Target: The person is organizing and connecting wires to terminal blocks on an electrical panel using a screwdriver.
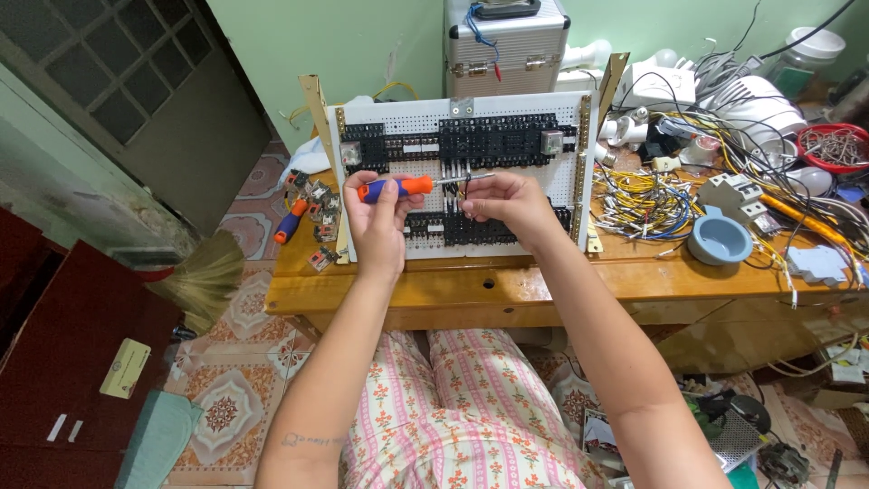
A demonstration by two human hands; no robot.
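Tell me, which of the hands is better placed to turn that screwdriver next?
Probably the left hand: it already grips the orange-and-blue screwdriver, its shaft pointing towards the black terminal blocks. The right hand pinches wires at the white board.

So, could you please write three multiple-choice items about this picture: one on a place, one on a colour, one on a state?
1. Where does the round grey-blue bowl stand?
A. on the wooden table, right of the white perforated panel
B. on the floor
C. on the metal case

2. What colours is the handle of the screwdriver?
A. green and white
B. orange and blue
C. all black

3. What is the left hand doing?
A. lying flat
B. gripping the screwdriver
C. holding a broom

Answers: 1 A, it sits beside the yellow wires; 2 B, both colours show; 3 B, its fingers wrap the handle, while the right hand pinches wires at the panel.
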